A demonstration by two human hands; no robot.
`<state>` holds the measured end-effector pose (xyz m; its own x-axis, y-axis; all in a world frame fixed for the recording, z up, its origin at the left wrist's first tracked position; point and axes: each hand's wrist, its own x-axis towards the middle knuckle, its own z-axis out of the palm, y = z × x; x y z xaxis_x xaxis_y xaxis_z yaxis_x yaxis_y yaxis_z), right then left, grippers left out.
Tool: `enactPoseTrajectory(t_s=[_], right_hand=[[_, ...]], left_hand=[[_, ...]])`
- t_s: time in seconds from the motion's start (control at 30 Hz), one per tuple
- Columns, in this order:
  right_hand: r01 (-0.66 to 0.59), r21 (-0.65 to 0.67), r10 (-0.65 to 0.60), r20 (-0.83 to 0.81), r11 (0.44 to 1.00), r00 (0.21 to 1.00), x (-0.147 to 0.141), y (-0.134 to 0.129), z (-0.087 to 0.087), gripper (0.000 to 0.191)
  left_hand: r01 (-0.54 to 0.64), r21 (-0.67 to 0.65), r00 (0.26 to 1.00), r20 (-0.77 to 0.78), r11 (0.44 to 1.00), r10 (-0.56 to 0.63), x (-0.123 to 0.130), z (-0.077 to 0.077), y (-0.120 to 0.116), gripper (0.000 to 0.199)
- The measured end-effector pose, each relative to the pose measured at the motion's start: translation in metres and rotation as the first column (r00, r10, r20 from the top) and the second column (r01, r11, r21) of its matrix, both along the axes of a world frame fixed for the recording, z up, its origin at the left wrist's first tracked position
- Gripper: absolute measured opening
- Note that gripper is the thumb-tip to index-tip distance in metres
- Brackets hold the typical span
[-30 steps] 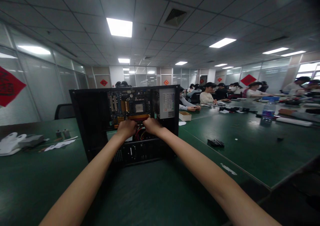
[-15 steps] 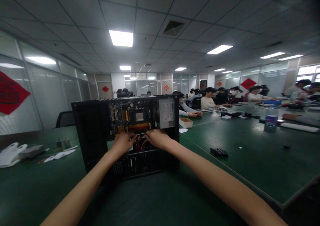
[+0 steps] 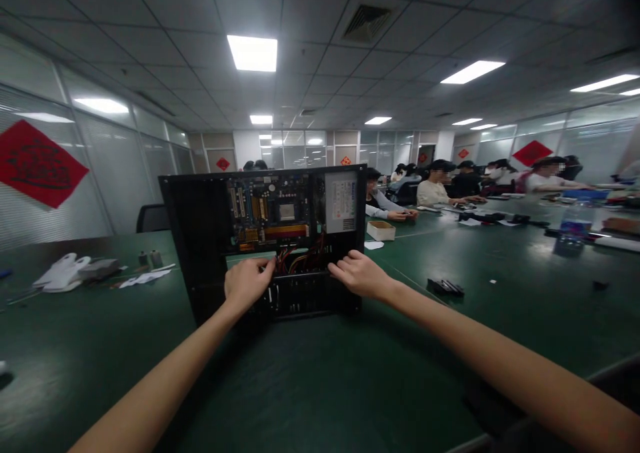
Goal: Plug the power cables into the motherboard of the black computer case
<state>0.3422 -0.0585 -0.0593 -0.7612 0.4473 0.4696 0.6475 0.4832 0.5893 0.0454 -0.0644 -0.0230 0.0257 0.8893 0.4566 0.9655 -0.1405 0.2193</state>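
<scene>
A black computer case (image 3: 197,239) stands on the green table, its open side facing me. Inside show the motherboard (image 3: 273,206) and, at upper right, the silver power supply (image 3: 341,199). Red, yellow and black cables (image 3: 300,259) bunch below the board, between my hands. My left hand (image 3: 249,281) is closed at the case's lower frame bar, left of the cables, its thumb and fingers drawn together. Opposite it, my right hand (image 3: 361,274) has curled fingers on that bar's right part. The fingertips of both hands are partly hidden.
Beyond the case's right side stands a small open box (image 3: 381,231). A black part (image 3: 445,287) and a water bottle (image 3: 575,226) are on the table at right. White plastic bags (image 3: 63,273) and papers lie at left. Several people sit farther back.
My right hand has moved right, away from the cables to the frame bar. My left hand has come away from the cables to the bar's left end. The view has shifted.
</scene>
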Motion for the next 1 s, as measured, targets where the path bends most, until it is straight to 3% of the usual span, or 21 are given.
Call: enactPoseTrajectory(t_s=[0.1,0.2,0.4,0.6,0.73,1.0], right_hand=[[-0.085,0.125,0.090,-0.034,0.989,0.995,-0.004,0.006,-0.005,0.029],[-0.094,0.181,0.103,-0.039,0.979,0.994,-0.009,0.006,-0.006,0.026],[-0.016,0.144,0.021,-0.032,0.989,0.999,-0.033,-0.001,-0.003,0.024],[0.055,0.072,-0.054,-0.011,0.996,0.998,-0.082,-0.014,0.006,0.026],[0.061,0.055,-0.062,0.028,0.997,0.998,-0.117,-0.025,0.010,0.025],[0.024,0.140,-0.034,0.071,0.990,0.997,-0.195,-0.039,0.006,0.030]], left_hand=[[-0.042,-0.031,0.997,0.068,0.999,0.044,-0.001,0.003,0.006,0.056],[-0.065,-0.070,0.986,0.146,0.995,0.075,-0.006,0.007,0.016,0.057],[-0.087,-0.130,0.937,0.326,0.988,0.125,-0.024,0.015,0.056,0.055],[-0.194,0.005,0.907,0.382,0.981,0.178,-0.044,0.011,0.092,0.052],[-0.172,0.060,0.908,0.397,0.983,0.134,-0.064,0.007,0.111,0.051],[-0.007,0.141,0.900,0.431,0.990,-0.055,-0.108,0.000,0.138,0.055]])
